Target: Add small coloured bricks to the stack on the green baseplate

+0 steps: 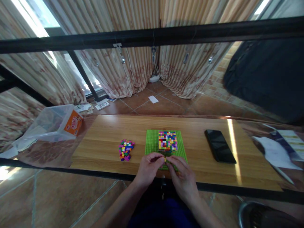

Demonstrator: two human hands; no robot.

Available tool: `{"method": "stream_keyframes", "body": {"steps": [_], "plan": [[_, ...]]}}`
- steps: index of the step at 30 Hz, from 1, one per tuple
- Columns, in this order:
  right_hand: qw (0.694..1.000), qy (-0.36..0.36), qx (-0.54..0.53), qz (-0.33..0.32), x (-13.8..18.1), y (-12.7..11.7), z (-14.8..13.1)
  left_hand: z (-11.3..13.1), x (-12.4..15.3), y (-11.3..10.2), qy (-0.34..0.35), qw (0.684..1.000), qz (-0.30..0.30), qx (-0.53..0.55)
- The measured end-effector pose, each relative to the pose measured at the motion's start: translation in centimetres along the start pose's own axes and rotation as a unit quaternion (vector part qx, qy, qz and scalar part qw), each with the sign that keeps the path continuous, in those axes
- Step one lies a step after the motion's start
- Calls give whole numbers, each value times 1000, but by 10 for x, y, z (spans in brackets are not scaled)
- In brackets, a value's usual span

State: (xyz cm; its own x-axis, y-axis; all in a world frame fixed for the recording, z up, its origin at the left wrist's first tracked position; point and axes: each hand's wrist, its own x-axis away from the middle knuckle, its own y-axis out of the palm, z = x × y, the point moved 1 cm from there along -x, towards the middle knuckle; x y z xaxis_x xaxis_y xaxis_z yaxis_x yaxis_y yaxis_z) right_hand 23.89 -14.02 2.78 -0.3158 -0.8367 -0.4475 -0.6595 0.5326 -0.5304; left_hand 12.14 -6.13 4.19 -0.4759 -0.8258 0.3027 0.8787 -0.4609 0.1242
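Observation:
A small yellow brick (165,159) is pinched between the fingertips of my left hand (149,167) and my right hand (182,172), which meet over the near part of a green baseplate (151,142). Just beyond my fingers, a block of many-coloured building bricks (167,140) stands on the plate. The fingers of both hands are closed, and they partly hide the plate's near edge. To the left, a loose pile of small coloured bricks (126,149) lies on the wooden board.
A black phone (219,146) rests at the right of the wooden board (99,142). Papers (273,152) lie past its right end. A clear plastic bin (53,122) with an orange label stands at the left. A dark metal bar (152,37) crosses beyond the board.

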Motion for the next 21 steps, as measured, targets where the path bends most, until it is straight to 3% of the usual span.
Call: {"method": "stream_keyframes", "body": {"steps": [6, 12, 21], "plan": [[990, 34, 95, 103, -21, -11, 25, -6, -4, -4, 4, 999, 21, -30], [974, 26, 197, 108, -38, -3, 38, -15, -11, -14, 32, 995, 52, -79], [972, 23, 192, 135, -41, 8, 36, -25, -16, -20, 42, 996, 38, -70]]}}
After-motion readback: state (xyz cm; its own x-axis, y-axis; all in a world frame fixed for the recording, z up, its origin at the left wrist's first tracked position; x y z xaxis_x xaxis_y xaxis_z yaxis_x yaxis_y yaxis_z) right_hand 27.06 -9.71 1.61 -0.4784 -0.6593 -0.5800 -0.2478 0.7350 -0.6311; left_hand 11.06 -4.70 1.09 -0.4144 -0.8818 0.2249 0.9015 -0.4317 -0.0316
